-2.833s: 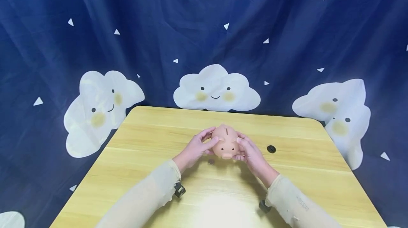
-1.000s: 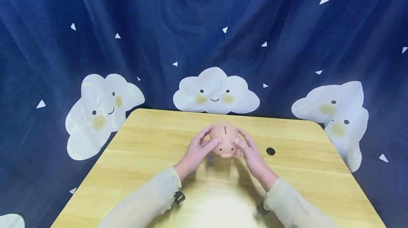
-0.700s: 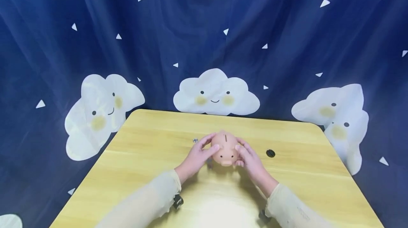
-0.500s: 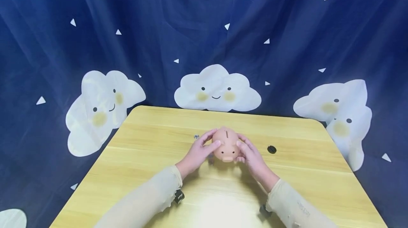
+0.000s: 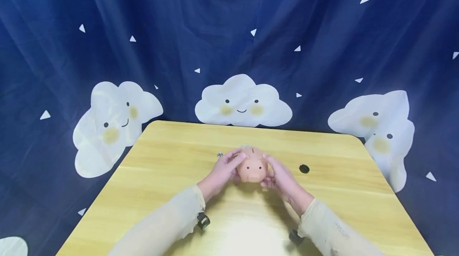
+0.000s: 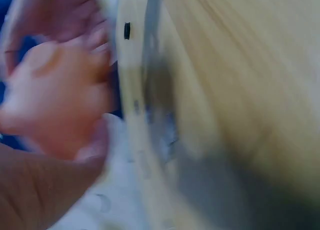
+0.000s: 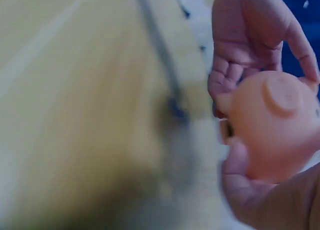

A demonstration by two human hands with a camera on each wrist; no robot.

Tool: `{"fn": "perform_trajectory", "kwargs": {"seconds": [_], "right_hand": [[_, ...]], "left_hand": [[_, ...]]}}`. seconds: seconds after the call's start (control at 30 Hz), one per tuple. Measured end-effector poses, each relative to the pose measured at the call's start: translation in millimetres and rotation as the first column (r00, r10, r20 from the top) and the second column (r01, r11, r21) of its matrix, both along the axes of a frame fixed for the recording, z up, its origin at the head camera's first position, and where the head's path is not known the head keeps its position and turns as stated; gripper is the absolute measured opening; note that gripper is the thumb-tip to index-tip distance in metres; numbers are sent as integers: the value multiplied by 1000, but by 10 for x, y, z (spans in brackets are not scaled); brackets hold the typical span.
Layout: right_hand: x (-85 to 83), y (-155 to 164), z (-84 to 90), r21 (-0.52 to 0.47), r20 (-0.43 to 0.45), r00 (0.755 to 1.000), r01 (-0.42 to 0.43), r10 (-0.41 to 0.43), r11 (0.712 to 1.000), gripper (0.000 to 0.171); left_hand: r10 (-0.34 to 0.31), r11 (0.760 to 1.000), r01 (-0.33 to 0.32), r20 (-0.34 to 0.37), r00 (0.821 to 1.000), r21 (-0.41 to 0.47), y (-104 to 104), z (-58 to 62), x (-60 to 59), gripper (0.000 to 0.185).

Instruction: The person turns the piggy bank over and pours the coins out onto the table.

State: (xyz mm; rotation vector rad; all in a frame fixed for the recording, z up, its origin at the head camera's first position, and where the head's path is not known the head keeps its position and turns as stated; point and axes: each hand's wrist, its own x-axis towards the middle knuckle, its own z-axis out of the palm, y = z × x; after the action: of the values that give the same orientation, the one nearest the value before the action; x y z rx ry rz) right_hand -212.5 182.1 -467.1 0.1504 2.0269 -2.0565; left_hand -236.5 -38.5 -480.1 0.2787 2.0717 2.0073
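Observation:
A small pink piggy bank (image 5: pixel 252 167) is off the wooden table (image 5: pixel 161 176), its snout facing me and a slot on its back. My left hand (image 5: pixel 225 167) grips its left side, and my right hand (image 5: pixel 276 175) grips its right side and underside. Something small and silvery (image 5: pixel 246 147) shows just behind the pig's back. The left wrist view is blurred and shows the pig (image 6: pixel 55 95) with the right hand (image 6: pixel 55 20) behind it. The right wrist view shows the pig (image 7: pixel 280 125) between my right hand (image 7: pixel 260 200) and the left hand (image 7: pixel 250 40).
A silver coin (image 5: pixel 220 155) lies on the table just left of my left hand. A round black cap (image 5: pixel 304 169) lies to the right of the pig. A dark blue curtain with white clouds (image 5: pixel 244 102) hangs behind the table.
Both hands kept hold of the pig while it bobbed up and down. A coin has appeared on the table to its left, and a silvery bit now shows behind its back.

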Motion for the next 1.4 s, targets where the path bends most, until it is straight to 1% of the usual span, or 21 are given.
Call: {"fn": "perform_trajectory", "kwargs": {"seconds": [0.03,0.07,0.1,0.13,0.17,0.2,0.27,0.3,0.33,0.47,0.6,0.77,0.9,0.97,1.03,1.1,1.17,1.2,1.23,1.3,1.4], "right_hand": [[15,-4,41,7,-86,996,-2,3,1000,66],[21,-10,85,16,-148,989,1,1,1000,61],[18,-15,110,20,-194,981,7,-3,1000,59],[13,-16,118,22,-220,976,-1,5,1000,57],[14,-16,111,26,-212,977,-6,11,1000,57],[11,-12,85,30,-181,983,-17,22,999,58],[6,-12,13,26,-69,997,-40,42,999,62],[10,-12,-24,25,-34,998,-49,50,998,64],[22,-12,-51,27,-14,998,-58,58,998,65],[35,-19,-69,33,-21,999,-45,46,998,68],[29,-10,-83,52,-6,1000,-30,30,998,70],[30,-1,-138,45,-11,1000,-20,21,999,71],[34,-13,-148,53,39,999,-12,9,999,78],[13,-22,-97,50,63,998,-20,17,999,79],[-7,-25,-2,33,54,998,-17,15,999,77],[-15,-18,128,3,-7,1000,-12,12,1000,70],[-14,-10,242,-34,-94,996,-7,4,999,65],[-14,-9,273,-47,-126,992,-6,0,999,64],[-12,-5,276,-51,-142,990,-10,3,999,64],[0,8,207,-37,-120,992,-31,26,999,65],[25,19,22,8,-7,999,-52,52,999,71]], "left_hand": [[11,1000,-11,-91,996,1,-9,36,21,67],[22,1000,-22,-159,987,4,-16,76,35,65],[27,1000,-27,-196,980,3,-21,101,41,66],[25,1000,-25,-207,978,4,-27,106,43,65],[21,1000,-20,-196,980,4,-32,97,49,65],[11,1000,-11,-158,987,5,-35,69,48,67],[-6,1000,7,-30,1000,5,-43,-6,42,70],[-11,1000,11,17,1000,4,-47,-49,38,71],[-15,1000,15,34,999,3,-51,-83,40,70],[-17,1000,17,31,999,3,-49,-117,32,72],[-26,1000,25,53,998,9,-52,-138,20,74],[-37,999,35,64,997,38,-54,-184,21,71],[-41,999,37,103,994,35,-38,-197,25,74],[-39,999,37,110,993,24,-35,-157,4,75],[-29,999,27,88,996,21,-35,-70,-19,75],[-13,999,13,16,1000,35,-35,72,-33,71],[10,999,-7,-71,997,45,-35,217,-33,68],[20,999,-15,-109,994,46,-31,264,-31,67],[27,999,-22,-126,992,37,-29,286,-25,67],[16,1000,-14,-107,994,21,-29,240,2,69],[-12,1000,13,8,1000,-8,-31,52,46,71]]}}
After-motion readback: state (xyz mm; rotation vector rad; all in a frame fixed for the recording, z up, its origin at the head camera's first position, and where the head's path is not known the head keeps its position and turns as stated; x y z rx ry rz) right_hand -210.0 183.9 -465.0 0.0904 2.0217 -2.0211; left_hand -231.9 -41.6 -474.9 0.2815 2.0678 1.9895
